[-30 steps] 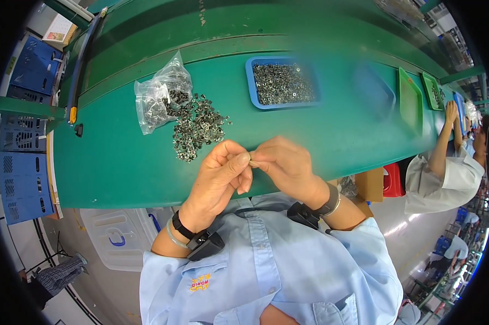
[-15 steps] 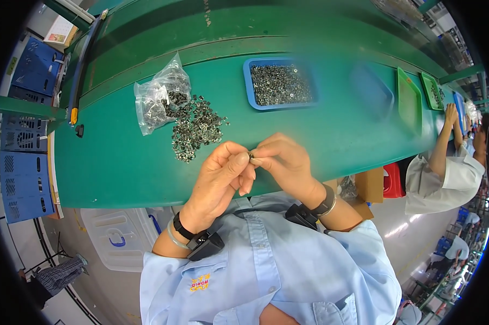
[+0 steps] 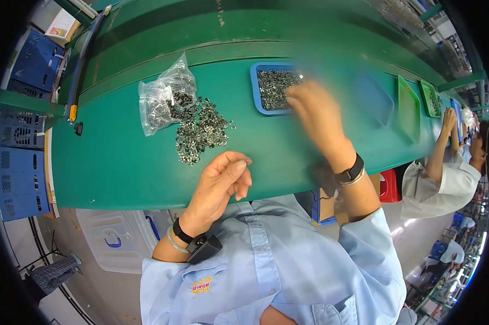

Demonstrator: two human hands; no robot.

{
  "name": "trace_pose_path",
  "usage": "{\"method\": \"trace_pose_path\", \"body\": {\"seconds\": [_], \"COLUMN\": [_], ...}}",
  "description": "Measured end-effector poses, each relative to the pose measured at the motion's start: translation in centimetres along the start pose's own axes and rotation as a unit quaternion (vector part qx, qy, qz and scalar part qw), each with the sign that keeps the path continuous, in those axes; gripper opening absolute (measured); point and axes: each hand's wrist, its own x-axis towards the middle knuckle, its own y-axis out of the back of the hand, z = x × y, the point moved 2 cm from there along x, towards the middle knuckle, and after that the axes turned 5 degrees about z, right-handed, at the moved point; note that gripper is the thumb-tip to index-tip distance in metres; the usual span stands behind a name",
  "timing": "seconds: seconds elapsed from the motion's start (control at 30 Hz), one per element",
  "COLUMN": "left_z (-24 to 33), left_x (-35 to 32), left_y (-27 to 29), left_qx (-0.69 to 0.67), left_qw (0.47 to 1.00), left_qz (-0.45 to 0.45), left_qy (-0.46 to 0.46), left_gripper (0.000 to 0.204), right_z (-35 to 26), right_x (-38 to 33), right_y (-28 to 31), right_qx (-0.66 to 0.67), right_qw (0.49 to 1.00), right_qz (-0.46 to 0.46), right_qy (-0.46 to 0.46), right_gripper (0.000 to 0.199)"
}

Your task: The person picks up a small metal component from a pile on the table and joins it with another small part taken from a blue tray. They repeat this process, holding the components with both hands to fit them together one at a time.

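My left hand [image 3: 220, 183] hovers over the near edge of the green table, its fingers curled and thumb against the index finger. Whatever those fingers hold, if anything, is hidden. My right hand [image 3: 321, 116] reaches over the right part of a blue tray [image 3: 255, 89], fingertips drawn together at the small metal parts [image 3: 274, 86] in it. Anything in that pinch is too small to make out. Left of the tray, a loose pile of small black and silver metal parts [image 3: 201, 130] spills from a clear plastic bag [image 3: 153, 108].
A blurred blue tray [image 3: 377, 95] and two green trays, a long one [image 3: 409, 108] and a smaller one [image 3: 431, 97], stand to the right. A co-worker's hands [image 3: 449, 120] are beyond them. Blue crates [image 3: 25, 181] flank the table's left; a clear lidded box [image 3: 111, 238] sits below.
My hands have parted. The right one has moved away and to the right, from my left hand to the blue tray; the left has stayed nearly in place.
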Motion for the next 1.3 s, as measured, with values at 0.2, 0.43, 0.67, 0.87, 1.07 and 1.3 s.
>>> {"method": "trace_pose_path", "body": {"seconds": [0.2,0.43,0.67,0.87,1.07,1.3], "left_z": [0.4,0.8,1.3,0.5,-0.3,-0.1], "left_x": [-0.3,-0.5,0.0,0.6,0.9,0.7], "left_y": [1.2,2.0,1.4,-0.1,-0.8,-1.2], "left_qx": [-0.011,-0.024,-0.007,-0.033,-0.119,-0.065], "left_qw": [1.000,0.999,0.999,0.999,0.991,0.998], "left_qz": [0.015,0.014,0.031,-0.011,-0.051,-0.020], "left_qy": [0.001,-0.016,-0.034,0.001,0.027,0.004], "left_gripper": [0.015,0.015,0.022,0.020,0.019,0.020], "right_z": [-4.9,-6.1,-6.5,-6.7,-6.7,-7.3], "right_x": [0.7,0.9,-1.1,-3.6,-5.2,-5.4], "right_y": [-3.8,-5.4,-2.4,-1.5,-1.7,-1.0], "right_qx": [0.045,-0.026,0.275,0.373,0.364,0.272], "right_qw": [0.977,0.954,0.947,0.915,0.923,0.962], "right_qz": [-0.166,-0.232,-0.168,-0.125,-0.042,0.003], "right_qy": [0.125,0.190,0.009,-0.086,-0.118,-0.040], "right_gripper": [0.024,0.022,0.015,0.014,0.014,0.018]}}
